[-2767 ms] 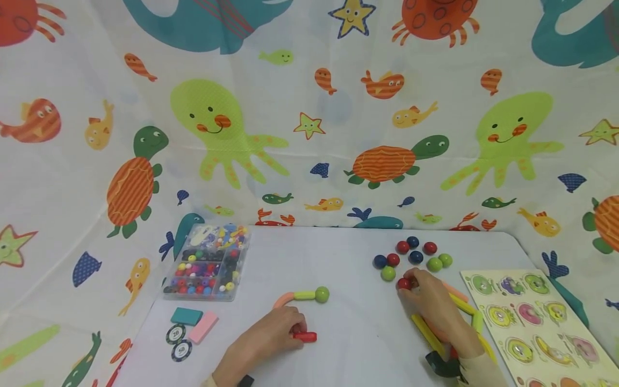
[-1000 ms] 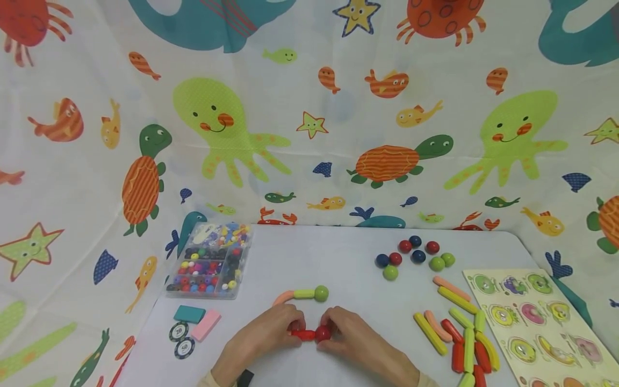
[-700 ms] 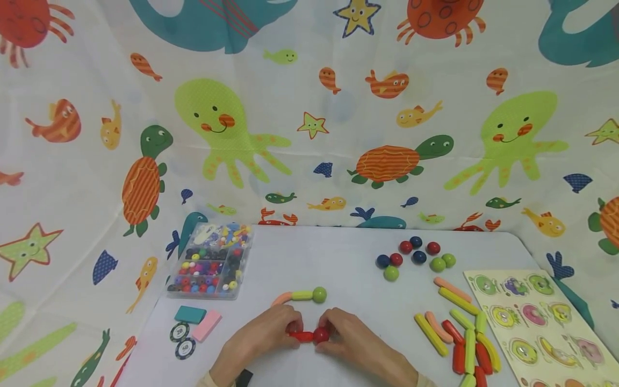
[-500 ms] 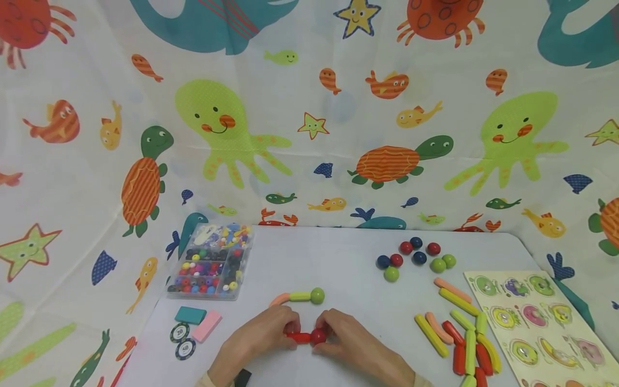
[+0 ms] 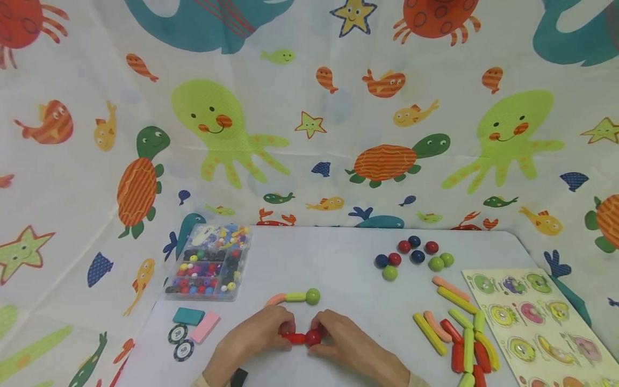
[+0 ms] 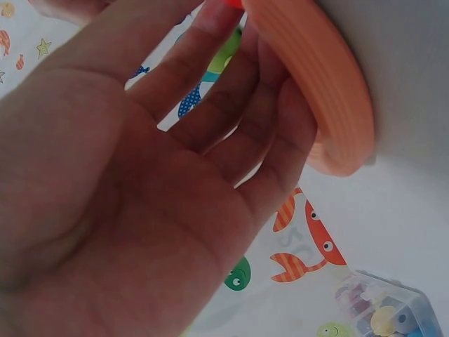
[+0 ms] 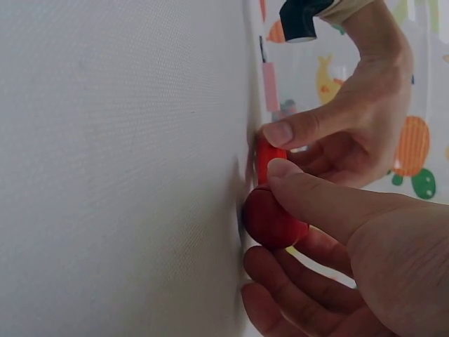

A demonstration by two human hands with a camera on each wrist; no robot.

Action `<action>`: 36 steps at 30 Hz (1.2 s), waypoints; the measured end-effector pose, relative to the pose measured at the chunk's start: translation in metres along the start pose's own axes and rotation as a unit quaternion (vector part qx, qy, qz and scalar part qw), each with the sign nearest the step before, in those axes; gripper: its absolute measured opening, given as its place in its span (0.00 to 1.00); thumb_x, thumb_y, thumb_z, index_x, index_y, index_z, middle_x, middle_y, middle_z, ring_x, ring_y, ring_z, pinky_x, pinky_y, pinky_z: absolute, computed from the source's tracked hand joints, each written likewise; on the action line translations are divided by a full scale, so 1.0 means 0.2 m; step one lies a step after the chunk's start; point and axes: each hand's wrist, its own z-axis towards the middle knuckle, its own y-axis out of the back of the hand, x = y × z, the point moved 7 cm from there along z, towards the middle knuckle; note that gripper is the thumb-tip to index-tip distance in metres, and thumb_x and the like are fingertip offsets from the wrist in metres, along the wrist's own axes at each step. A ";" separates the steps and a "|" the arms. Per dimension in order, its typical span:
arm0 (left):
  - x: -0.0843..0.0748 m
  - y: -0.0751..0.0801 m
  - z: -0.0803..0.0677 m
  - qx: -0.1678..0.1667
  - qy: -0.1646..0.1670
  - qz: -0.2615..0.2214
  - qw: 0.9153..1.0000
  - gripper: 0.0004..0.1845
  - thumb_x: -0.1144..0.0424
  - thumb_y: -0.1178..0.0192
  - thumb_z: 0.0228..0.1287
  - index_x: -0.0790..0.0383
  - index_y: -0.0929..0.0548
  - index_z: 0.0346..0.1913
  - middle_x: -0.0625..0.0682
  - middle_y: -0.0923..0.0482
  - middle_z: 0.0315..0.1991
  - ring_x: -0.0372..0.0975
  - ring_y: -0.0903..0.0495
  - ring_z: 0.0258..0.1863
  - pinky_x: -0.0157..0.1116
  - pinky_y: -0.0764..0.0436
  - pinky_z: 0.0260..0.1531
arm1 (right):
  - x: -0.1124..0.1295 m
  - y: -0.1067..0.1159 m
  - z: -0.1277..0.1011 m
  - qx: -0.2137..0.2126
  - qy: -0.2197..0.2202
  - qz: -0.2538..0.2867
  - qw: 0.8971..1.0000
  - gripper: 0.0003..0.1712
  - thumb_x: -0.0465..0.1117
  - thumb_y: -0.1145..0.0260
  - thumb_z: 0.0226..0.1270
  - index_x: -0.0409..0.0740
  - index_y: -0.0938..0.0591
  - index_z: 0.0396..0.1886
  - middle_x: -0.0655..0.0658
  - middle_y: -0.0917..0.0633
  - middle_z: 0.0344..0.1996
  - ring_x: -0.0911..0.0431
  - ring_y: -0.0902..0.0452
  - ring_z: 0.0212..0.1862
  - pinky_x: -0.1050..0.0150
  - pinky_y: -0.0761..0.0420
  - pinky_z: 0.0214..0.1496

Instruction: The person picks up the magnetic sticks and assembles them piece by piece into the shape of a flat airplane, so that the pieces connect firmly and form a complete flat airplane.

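- A clear bead box [image 5: 208, 262] stands at the far left of the white surface [image 5: 338, 258], with two chips [image 5: 177, 341] near it.
- The left hand [image 5: 253, 338] pinches a red stick [image 5: 293, 337] in a narrow grip, low on the surface.
- The right hand [image 5: 338, 341] holds a red ball [image 5: 313, 337] between thumb and fingers, touching the stick's end.
- Loose balls [image 5: 411, 255] and sticks [image 5: 459, 333] lie to the right.

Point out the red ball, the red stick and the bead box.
red ball [image 5: 314, 337], head view, its top between the thumbs.
red stick [image 5: 293, 338], head view, its exposed middle.
bead box [image 5: 209, 262], head view, centre of its clear lid.
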 end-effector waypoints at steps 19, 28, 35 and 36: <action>0.06 0.11 0.03 -0.065 0.015 -0.041 0.997 0.11 0.60 0.27 0.61 0.57 0.15 0.43 0.41 0.22 0.34 0.34 0.25 0.34 0.30 0.21 0.39 | 0.00 -0.01 -0.02 0.014 -0.020 -0.013 1.000 0.21 0.56 0.24 0.59 0.59 0.19 0.50 0.65 0.20 0.36 0.70 0.26 0.39 0.71 0.19 0.49; 0.09 0.16 0.09 -0.202 0.006 0.058 0.978 0.14 0.65 0.26 0.58 0.59 0.15 0.46 0.48 0.22 0.38 0.37 0.28 0.40 0.35 0.23 0.42 | 0.01 0.00 -0.03 0.008 -0.004 -0.028 1.000 0.22 0.55 0.24 0.60 0.59 0.19 0.51 0.66 0.20 0.37 0.71 0.26 0.39 0.71 0.19 0.49; 0.11 0.14 0.13 -0.206 -0.008 0.059 0.977 0.14 0.65 0.26 0.58 0.60 0.14 0.48 0.47 0.22 0.38 0.37 0.28 0.40 0.35 0.25 0.40 | 0.02 -0.01 -0.04 0.016 -0.003 -0.028 0.999 0.21 0.55 0.24 0.60 0.60 0.18 0.51 0.66 0.20 0.36 0.71 0.26 0.38 0.71 0.19 0.47; 0.11 0.13 0.13 -0.206 -0.012 0.060 0.977 0.14 0.66 0.27 0.58 0.60 0.14 0.47 0.48 0.22 0.38 0.37 0.28 0.40 0.34 0.25 0.40 | 0.02 -0.01 -0.04 0.018 -0.004 -0.026 0.999 0.20 0.56 0.25 0.60 0.61 0.18 0.51 0.66 0.20 0.35 0.71 0.26 0.38 0.72 0.19 0.47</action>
